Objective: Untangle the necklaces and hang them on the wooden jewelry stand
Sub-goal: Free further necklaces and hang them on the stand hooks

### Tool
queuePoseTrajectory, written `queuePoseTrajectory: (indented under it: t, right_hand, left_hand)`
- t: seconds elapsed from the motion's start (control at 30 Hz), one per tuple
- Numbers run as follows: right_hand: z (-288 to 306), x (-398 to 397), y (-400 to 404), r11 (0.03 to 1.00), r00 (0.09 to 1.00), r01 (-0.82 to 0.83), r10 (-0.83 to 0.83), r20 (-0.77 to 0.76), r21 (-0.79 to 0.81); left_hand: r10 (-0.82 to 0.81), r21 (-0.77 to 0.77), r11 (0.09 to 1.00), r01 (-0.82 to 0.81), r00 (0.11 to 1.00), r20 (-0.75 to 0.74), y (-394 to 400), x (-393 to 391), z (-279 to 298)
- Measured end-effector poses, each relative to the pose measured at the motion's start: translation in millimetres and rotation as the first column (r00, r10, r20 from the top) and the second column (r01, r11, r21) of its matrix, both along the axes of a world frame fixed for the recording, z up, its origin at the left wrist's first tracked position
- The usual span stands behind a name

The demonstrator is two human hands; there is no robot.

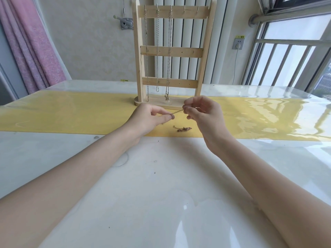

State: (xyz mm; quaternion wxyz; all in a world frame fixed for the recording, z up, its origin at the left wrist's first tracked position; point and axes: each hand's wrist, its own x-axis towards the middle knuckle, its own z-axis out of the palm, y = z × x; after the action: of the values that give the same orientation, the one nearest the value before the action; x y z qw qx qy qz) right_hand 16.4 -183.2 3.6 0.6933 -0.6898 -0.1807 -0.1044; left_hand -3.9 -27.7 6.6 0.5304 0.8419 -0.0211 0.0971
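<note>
In front of the wooden jewelry stand (170, 56), the left hand (150, 119) and right hand (202, 113) each pinch a thin gold chain (178, 111) in a fingertip grip, stretched between them.

both forearms bare, no sleeves or jewellery.

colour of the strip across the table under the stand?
Yellow, a plain band across the white table, under the wooden stand. Head view shows it.

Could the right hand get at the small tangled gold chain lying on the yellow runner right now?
Probably not yet: the right hand pinches a thin gold chain shared with the left hand; nothing covers the tangled gold chain.
</note>
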Motion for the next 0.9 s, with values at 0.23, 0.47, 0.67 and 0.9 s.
queuePoseTrajectory:
  t: [0.23,0.47,0.67,0.9]
  right_hand:
    - [0.5,0.6,-1.4,0.998,0.998,0.041,-0.042,-0.043,-0.038]
    - [0.1,-1.2,-6.0,0.982,0.986,-0.053,0.023,-0.168,-0.179]
    - [-0.2,-9.0,3.3,0.913,0.983,-0.164,0.182,0.013,-0.375]
    - [-7.4,-3.9,-2.5,0.923,0.962,-0.272,0.257,-0.089,-0.271]
  left_hand:
    - [-0.111,-0.427,0.904,0.029,0.979,-0.169,1.2,-2.5,2.7]
    - [-0.099,-0.516,0.857,0.007,0.983,-0.152,-0.8,-3.8,7.8]
    - [-0.177,-0.718,0.696,0.003,0.97,-0.168,-5.9,-5.1,12.0]
    - [-0.154,-0.752,0.659,-0.014,0.976,-0.152,-6.4,-4.8,9.7]
